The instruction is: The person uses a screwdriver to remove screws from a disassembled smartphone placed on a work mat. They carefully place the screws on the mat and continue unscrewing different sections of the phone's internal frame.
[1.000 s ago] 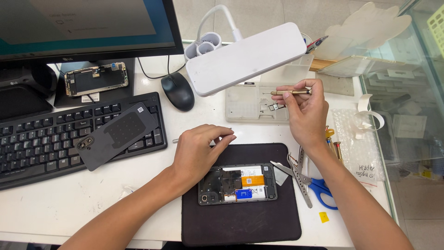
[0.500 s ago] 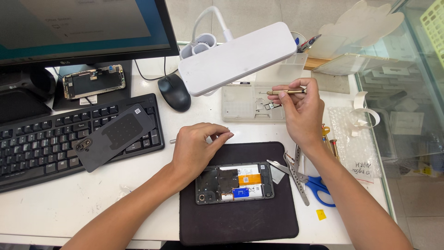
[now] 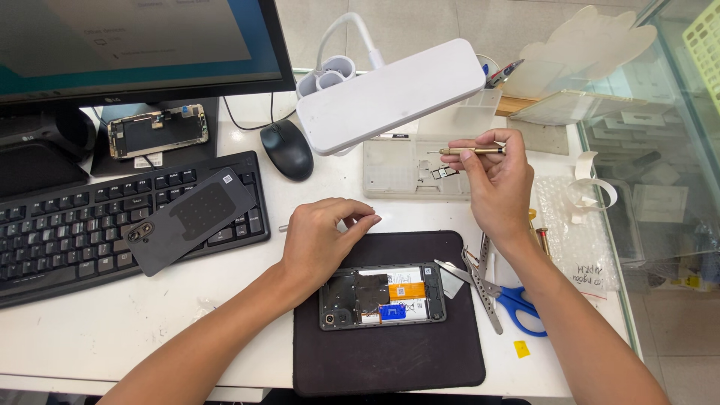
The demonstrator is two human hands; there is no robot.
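Note:
An opened phone with its back removed lies on a black work mat. My left hand rests at the mat's upper left edge with fingers curled, thumb and fingertips pinched around something too small to make out. My right hand is raised over a clear parts tray and grips a slim gold screwdriver that points left. The phone's dark back cover lies on the keyboard.
A white desk lamp head hangs over the tray. A black mouse sits behind the mat, below the monitor. Blue-handled scissors and metal tweezers lie right of the mat. Another dismantled phone lies near the monitor stand.
My right hand with the screwdriver stayed over the tray, shifting slightly. My left hand kept its curled pose beside the phone. The view moved a little.

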